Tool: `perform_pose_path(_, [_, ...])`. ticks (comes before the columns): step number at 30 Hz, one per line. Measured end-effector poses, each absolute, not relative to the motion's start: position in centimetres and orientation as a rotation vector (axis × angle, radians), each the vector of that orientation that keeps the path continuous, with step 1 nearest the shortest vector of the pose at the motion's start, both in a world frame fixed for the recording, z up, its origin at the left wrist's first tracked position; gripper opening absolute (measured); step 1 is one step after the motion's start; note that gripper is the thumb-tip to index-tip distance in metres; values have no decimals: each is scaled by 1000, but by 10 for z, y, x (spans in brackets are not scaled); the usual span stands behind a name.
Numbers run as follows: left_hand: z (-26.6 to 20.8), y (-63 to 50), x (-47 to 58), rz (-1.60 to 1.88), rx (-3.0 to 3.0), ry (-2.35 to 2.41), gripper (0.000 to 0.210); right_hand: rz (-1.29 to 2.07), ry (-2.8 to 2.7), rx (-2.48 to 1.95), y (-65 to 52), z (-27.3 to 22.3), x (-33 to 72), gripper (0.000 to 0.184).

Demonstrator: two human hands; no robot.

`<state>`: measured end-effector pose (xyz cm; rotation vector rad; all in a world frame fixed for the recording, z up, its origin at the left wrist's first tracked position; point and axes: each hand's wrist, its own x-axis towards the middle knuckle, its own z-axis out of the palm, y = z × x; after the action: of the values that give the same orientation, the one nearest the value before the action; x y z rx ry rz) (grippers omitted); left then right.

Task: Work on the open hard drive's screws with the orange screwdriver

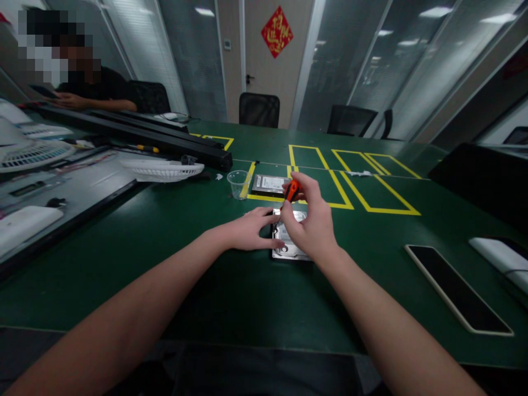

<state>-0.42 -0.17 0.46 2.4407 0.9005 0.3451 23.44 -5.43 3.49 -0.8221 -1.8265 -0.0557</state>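
A silver hard drive (291, 251) lies flat on the green table in front of me, partly covered by my hands. My left hand (252, 228) rests at its left side, fingers spread, with the thumb and a fingertip touching the drive's top. In my right hand (310, 217) is a red and black screwdriver (293, 190), gripped by the handle and held upright over the drive. Its tip is mostly hidden behind my fingers. Just beyond, a second hard drive (270, 185) with a white label sits beside a clear plastic cup (239, 186).
Yellow tape outlines (373, 211) mark the green table (198, 286). A phone-like dark slab (457, 286) lies at the right, near a white device (501, 258). Fan parts (163, 169) and long black bars (165, 137) occupy the left. Another person (94, 91) sits at the far left.
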Motion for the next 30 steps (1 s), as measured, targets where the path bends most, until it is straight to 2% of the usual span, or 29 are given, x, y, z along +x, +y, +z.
perform_pose_path(7, [6,-3,-3,319,2450,911,99,-149,-1774,-827,-50,36,236,54])
perform_pose_path(15, [5,-2,-5,334,2425,904,103,-75,-1809,-795,-55,34,233,66])
perform_pose_path(22, [7,-3,-3,320,2452,913,97,-161,-1755,-829,-52,38,235,51])
perform_pose_path(30, [6,-2,-4,328,2438,901,99,-111,-1806,-743,-55,37,232,59])
